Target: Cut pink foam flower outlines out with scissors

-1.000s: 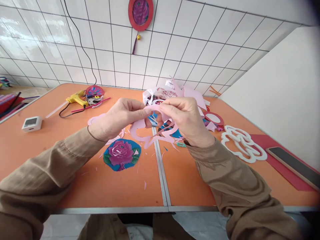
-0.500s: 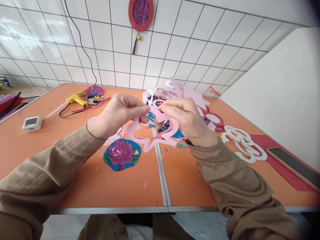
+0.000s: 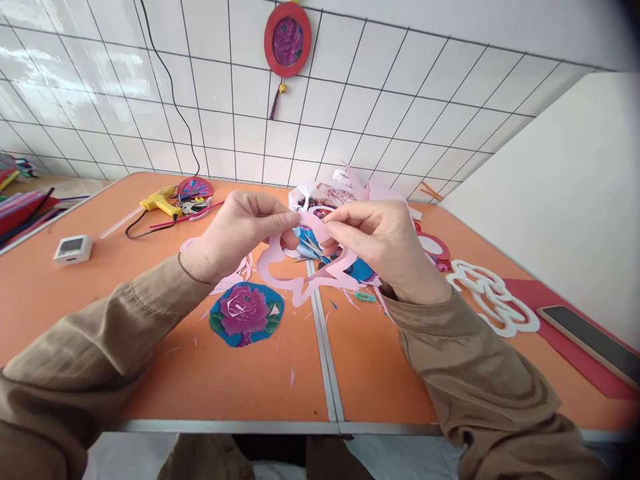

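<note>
A pink paper cutout [image 3: 271, 267], shaped as a wavy-edged ring, hangs above the table between my hands. My left hand [image 3: 245, 223] pinches its upper left edge between thumb and fingers. On the other side, my right hand [image 3: 383, 240] grips the top right edge with thumb and forefinger. Below them lies a rose picture [image 3: 246, 313] cut out on a blue ground, with small paper scraps on it. Scissors [image 3: 314, 248] show partly through the ring's opening. Behind the hands is a plastic bag [image 3: 325, 193], half hidden.
At the left sit a yellow glue gun [image 3: 161, 202] and a white box-like device [image 3: 73, 249]. White cloud-shaped outlines [image 3: 493, 300] and a phone [image 3: 590, 337] on red sheet [image 3: 560, 360] lie right. Pink scraps [image 3: 233, 277] are scattered mid-table. A round rose ornament [image 3: 287, 40] hangs on the wall.
My right hand has shifted slightly right and its grip on the pink cutout's top edge has altered. My left hand keeps its pinch. The whole view has tilted up a little.
</note>
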A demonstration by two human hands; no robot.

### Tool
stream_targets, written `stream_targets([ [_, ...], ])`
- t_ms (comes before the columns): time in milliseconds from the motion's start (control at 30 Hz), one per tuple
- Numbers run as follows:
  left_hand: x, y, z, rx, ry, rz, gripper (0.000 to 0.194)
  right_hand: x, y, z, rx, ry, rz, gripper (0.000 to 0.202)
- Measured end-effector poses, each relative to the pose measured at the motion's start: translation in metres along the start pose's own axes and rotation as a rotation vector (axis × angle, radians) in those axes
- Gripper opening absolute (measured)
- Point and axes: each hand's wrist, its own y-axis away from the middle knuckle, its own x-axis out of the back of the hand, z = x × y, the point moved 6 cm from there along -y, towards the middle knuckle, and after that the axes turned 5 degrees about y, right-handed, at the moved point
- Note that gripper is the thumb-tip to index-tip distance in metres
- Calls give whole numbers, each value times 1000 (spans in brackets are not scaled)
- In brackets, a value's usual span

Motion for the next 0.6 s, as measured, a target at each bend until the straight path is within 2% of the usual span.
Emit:
stream_targets([
  [267,2,0,-2,15,11,32,26,4,1,2,-35,1,17,19],
  [600,0,0,-8,81,119,11,25,3,1,-3,-10,7,18,18],
])
